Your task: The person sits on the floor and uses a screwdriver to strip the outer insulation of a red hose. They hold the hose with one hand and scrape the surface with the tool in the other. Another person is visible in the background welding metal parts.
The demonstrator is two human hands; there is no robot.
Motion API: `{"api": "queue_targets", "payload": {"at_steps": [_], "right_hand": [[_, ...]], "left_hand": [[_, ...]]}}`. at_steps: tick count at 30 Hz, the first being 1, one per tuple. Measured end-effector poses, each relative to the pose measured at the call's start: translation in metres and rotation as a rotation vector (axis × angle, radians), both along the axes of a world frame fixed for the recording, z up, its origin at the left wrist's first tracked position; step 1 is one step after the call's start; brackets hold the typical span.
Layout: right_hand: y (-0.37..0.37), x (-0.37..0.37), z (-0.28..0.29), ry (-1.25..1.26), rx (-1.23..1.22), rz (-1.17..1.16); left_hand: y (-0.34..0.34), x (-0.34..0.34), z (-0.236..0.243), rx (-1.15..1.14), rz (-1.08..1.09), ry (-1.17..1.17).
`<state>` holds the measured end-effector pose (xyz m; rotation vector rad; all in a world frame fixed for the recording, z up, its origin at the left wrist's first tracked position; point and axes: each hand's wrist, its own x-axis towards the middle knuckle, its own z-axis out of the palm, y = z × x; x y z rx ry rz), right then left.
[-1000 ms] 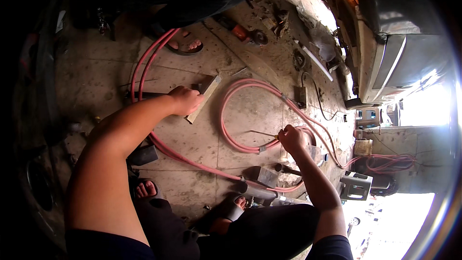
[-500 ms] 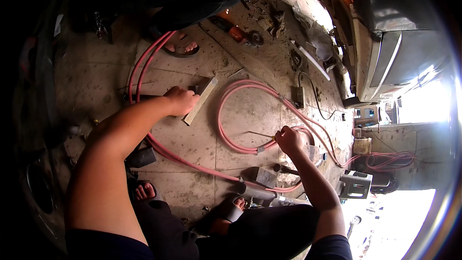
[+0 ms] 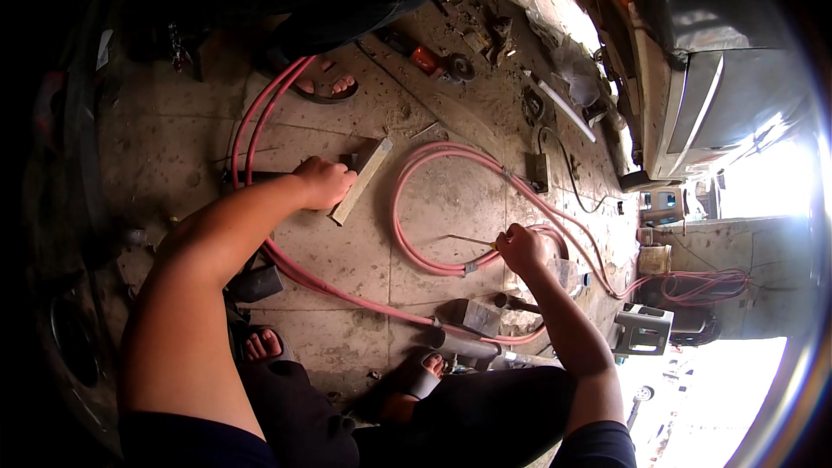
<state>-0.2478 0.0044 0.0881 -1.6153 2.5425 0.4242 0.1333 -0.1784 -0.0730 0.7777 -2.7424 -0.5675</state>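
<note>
My left hand (image 3: 324, 183) is closed at a flat, pale metal bar (image 3: 361, 182) with a darker piece behind it, held slanted over the concrete floor. What the fingers wrap round is partly hidden. On the right, my right hand (image 3: 522, 250) grips a thin rod (image 3: 469, 240) with a yellow part by the fingers. The rod points left, over the loop of pink hose (image 3: 399, 195). Its grip end is hidden inside the fist. The two hands are well apart, with part of the hose loop between them.
An orange angle grinder (image 3: 426, 61) lies beyond the hose among debris. Another person's sandalled foot (image 3: 328, 84) is at the upper left. A vehicle body (image 3: 737, 104) stands at the right. Near my feet are a metal block (image 3: 476, 317) and a grey pipe (image 3: 464, 345).
Very little differs. My left hand has shifted slightly left against the bar, and the rod in my right hand is tilted marginally differently.
</note>
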Motion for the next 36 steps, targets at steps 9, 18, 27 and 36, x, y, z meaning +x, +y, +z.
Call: {"api": "queue_targets", "payload": {"at_steps": [9, 18, 27, 36], "right_hand": [[-0.001, -0.011, -0.004, 0.011, 0.0, -0.016], [-0.008, -0.007, 0.001, 0.021, 0.009, -0.013], [-0.01, -0.01, -0.001, 0.007, -0.009, 0.022], [-0.003, -0.03, -0.015, -0.025, -0.053, 0.021]], "left_hand": [[0.0, -0.002, -0.001, 0.044, -0.019, -0.076], [0.004, -0.001, -0.004, 0.054, -0.026, -0.063], [0.01, -0.003, -0.01, 0.063, -0.014, -0.04], [0.012, -0.006, -0.015, 0.056, -0.021, -0.013]]}}
